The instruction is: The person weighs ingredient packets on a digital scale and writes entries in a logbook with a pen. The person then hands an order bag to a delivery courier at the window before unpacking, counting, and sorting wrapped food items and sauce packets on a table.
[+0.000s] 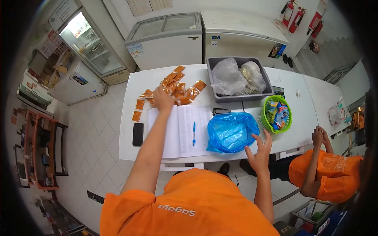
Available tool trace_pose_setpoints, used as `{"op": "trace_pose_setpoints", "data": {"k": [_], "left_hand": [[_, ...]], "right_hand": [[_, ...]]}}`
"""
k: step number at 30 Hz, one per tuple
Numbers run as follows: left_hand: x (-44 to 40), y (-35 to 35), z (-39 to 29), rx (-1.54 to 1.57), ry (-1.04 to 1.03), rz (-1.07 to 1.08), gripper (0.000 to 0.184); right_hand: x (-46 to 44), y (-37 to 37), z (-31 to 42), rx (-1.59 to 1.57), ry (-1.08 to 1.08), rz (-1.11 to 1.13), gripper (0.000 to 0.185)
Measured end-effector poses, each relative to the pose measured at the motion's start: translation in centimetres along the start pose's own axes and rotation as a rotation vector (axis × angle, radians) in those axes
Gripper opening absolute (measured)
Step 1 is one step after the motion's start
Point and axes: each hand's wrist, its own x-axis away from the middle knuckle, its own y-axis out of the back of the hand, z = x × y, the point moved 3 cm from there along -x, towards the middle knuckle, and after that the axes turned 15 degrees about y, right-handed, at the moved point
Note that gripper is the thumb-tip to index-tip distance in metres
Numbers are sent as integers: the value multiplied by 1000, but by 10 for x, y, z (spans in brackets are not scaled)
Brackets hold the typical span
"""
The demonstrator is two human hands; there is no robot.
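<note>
On the white table [299, 88] lies a pile of small orange-brown packets [179, 88]. My left hand [163, 98] reaches onto the pile's near edge; its fingertips are too small and covered to tell what they grip. A blue plastic bag [230, 131] stands with its mouth wide. Beside the bag's right edge, my right hand [260, 151] has its fingers spread and holds nothing. An open notebook [169, 135] with a blue pen [194, 133] on its page lies left of the bag.
A grey tub [216, 94] holds plastic bags [228, 76]. Right of the blue bag is a green basket [289, 118] of colourful packs. A black phone [138, 134] lies left of the notebook. Another person [330, 173] in orange stands at right. Freezers [165, 49] stand behind.
</note>
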Motion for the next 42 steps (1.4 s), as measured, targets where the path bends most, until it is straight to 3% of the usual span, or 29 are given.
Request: {"op": "trace_pose_setpoints", "data": {"k": [1,4,7,10,13,14,16,21,23,25,28,30,32,35,37,40,42], "left_hand": [[-19,5,13,-182,27,-100,41],[-56,12,43,-327,-408,93,31],[-102,15,33,-174,-171,412,28],[-133,47,1,222,-17,444,34],[-124,26,4,-64,-205,443,43],[-114,2,20,-197,-297,445,54],[-79,7,23,-399,-313,578,43],[-91,30,15,-72,-155,254,21],[-105,75,-13,155,-257,65,18],[-137,116,-39,331,-350,12,20],[-140,228,-129,448,-526,-139,23],[-143,285,-183,623,-607,-248,21],[-135,336,-238,941,-525,46,23],[-109,382,-308,926,-436,316,34],[-76,389,-352,1011,-558,509,32],[5,388,-380,1097,-564,541,24],[28,371,-384,1096,-531,675,23]], "right_hand": [[3,-1,7,-11,-25,10,50],[18,-5,21,-42,-113,16,49],[38,-4,24,-63,-207,5,46],[42,7,36,-62,-185,-39,42],[34,12,41,-84,-138,-21,41],[31,14,43,-88,-126,-15,41],[31,13,38,-73,-63,-30,40],[29,32,42,-232,-99,-6,36],[25,37,35,-272,-102,9,34],[17,41,33,-313,-106,34,34],[-4,57,37,-366,-77,83,37],[-36,73,48,-393,78,22,44],[-75,90,62,-408,241,-82,58],[-142,115,100,-425,432,-339,91],[-181,120,119,-334,525,-406,101],[-211,94,137,-709,513,-432,100],[-207,84,139,-985,408,-271,90]]}}
